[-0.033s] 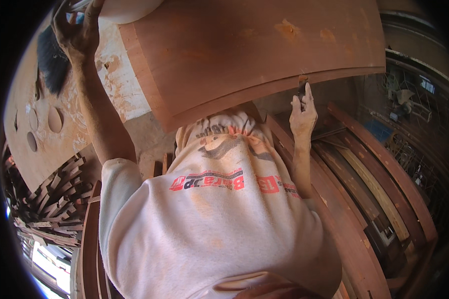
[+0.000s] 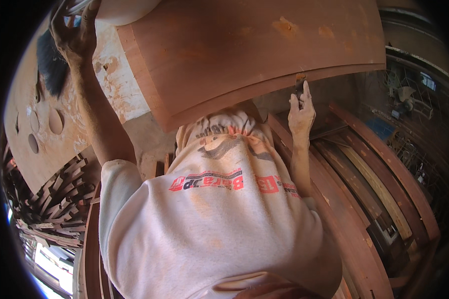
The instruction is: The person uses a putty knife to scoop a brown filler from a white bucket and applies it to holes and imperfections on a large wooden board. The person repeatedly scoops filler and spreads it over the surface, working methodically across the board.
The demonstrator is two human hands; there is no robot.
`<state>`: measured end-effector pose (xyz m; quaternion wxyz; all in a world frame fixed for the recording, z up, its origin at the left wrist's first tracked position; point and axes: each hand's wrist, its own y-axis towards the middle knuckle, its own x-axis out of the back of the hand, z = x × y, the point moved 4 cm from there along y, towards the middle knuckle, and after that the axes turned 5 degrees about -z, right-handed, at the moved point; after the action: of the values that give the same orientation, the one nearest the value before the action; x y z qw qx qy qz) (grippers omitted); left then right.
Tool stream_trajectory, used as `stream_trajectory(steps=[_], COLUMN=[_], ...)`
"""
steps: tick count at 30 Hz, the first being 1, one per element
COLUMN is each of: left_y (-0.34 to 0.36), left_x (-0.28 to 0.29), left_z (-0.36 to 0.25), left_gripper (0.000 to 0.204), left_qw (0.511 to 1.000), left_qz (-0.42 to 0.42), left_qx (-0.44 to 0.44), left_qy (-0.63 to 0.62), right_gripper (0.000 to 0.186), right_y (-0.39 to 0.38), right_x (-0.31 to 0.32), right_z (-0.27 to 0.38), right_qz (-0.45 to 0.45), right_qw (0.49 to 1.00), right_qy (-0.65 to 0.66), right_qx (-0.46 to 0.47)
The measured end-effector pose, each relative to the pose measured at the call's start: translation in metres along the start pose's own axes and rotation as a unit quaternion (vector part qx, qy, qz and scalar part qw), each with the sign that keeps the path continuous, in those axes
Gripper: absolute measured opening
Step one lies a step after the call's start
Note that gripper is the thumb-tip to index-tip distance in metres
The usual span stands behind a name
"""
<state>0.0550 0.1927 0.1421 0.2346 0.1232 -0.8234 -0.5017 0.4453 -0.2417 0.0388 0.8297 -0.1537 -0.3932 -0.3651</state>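
My right hand [image 2: 302, 110] holds a small putty knife [image 2: 300, 84], its index finger stretched along the blade. The blade's tip, smeared with orange-brown filler, is at the near edge of a large reddish-brown wooden panel [image 2: 224, 55]. Patches of orange filler [image 2: 285, 27] mark the panel's face. Up at the far left, my left hand [image 2: 76, 42] has its fingers curled around something pale and shiny, mostly cut off by the top of the view. Right beside it is a pale rounded object [image 2: 127, 11], overlapping the panel's far left corner.
A dark-bristled brush [image 2: 52, 65] and round discs [image 2: 56, 121] lie on a stained board [image 2: 22, 149] to the left. Below that is a heap of wood offcuts [image 2: 60, 192]. Long wooden boards [image 2: 351, 234] lean at my right, with cluttered wire mesh [image 2: 409, 102] beyond.
My right hand and the putty knife have shifted very slightly left and away from me. My left hand keeps nearly the same place and grip.
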Motion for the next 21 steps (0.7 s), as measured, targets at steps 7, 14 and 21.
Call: stream_trajectory(steps=[7,14,21], left_y=[-0.055,-0.194,-0.221], left_x=[0.021,0.056,0.059], left_z=[-0.027,-0.085,-0.123], left_gripper=[0.084,0.088,0.062], left_qw=[0.988,0.933,0.897], left_qz=[0.033,0.125,0.124], left_qx=[0.153,0.336,0.42], left_qy=[0.004,0.019,0.068], right_gripper=[0.051,0.023,0.034], right_y=[-0.017,-0.063,0.014], right_x=[-0.031,-0.01,-0.006], right_z=[-0.013,-0.079,-0.039], right_qz=[-0.042,0.007,0.088], right_qw=[0.995,0.994,0.879], right_qy=[0.023,0.081,0.458], right_qx=[0.093,0.078,-0.103])
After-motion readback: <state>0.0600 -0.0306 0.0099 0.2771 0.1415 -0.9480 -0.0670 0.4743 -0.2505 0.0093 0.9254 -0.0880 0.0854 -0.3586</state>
